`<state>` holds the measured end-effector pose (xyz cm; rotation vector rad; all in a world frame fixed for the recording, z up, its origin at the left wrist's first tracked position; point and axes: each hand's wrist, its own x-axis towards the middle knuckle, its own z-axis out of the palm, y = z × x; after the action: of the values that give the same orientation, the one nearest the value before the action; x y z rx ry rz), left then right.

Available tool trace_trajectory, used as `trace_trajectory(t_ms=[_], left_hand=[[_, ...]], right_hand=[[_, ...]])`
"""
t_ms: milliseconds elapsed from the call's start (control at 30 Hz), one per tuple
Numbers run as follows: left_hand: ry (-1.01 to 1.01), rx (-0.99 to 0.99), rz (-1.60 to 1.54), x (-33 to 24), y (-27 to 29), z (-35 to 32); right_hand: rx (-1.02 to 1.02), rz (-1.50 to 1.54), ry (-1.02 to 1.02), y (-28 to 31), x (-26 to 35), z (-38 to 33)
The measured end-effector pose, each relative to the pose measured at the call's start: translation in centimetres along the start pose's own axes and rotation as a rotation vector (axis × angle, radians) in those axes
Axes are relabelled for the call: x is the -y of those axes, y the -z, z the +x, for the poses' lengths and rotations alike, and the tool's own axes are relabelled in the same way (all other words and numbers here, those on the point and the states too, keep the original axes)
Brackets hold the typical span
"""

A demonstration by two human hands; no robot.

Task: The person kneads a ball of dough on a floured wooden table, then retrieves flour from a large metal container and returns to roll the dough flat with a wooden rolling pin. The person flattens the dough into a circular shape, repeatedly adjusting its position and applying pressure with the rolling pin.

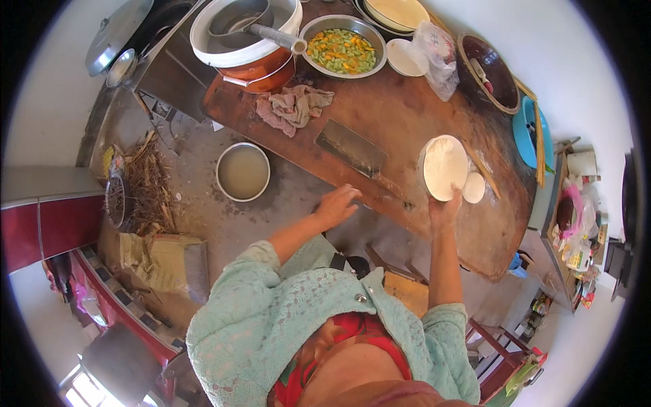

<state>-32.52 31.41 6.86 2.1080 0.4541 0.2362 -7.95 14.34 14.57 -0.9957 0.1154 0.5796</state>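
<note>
A white bowl (422,166) holding pale flour-like powder (444,161) is at the right part of the brown wooden table. My right hand (443,210) is closed on its near rim; I cannot tell whether the bowl rests on the wood or is lifted. Right beside it is a small white round dish (474,188). My left hand (338,205) hovers by the table's near edge, fingers stretched out and holding nothing. Nearest to it on the table lies a flat dark rectangular slab (351,147).
The wooden table (400,115) bears a crumpled cloth (293,108), a metal basin (377,68) of chopped green and orange vegetables, an orange bucket (261,80) with a ladle, and a dark brown basin (505,102). On the floor stand a pot of cloudy liquid (267,178) and dry sticks (152,183).
</note>
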Motion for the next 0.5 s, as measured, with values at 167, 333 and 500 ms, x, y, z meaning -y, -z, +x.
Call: trace_trajectory(t_ms=[167, 333, 500], left_hand=[[-0.016, 0.220, 0.198, -2.1, -2.6, 5.4], [-0.040, 0.333, 0.464, -1.9, -5.1, 8.0], [-0.034, 0.235, 0.610, -2.1, -6.6, 8.4]], right_hand=[[-0.164, -0.040, -0.083, -1.2, -2.3, 9.2], [-0.076, -0.143, -0.139, -1.8, -3.6, 15.1], [-0.087, -0.273, -0.174, -2.8, -4.1, 18.5]])
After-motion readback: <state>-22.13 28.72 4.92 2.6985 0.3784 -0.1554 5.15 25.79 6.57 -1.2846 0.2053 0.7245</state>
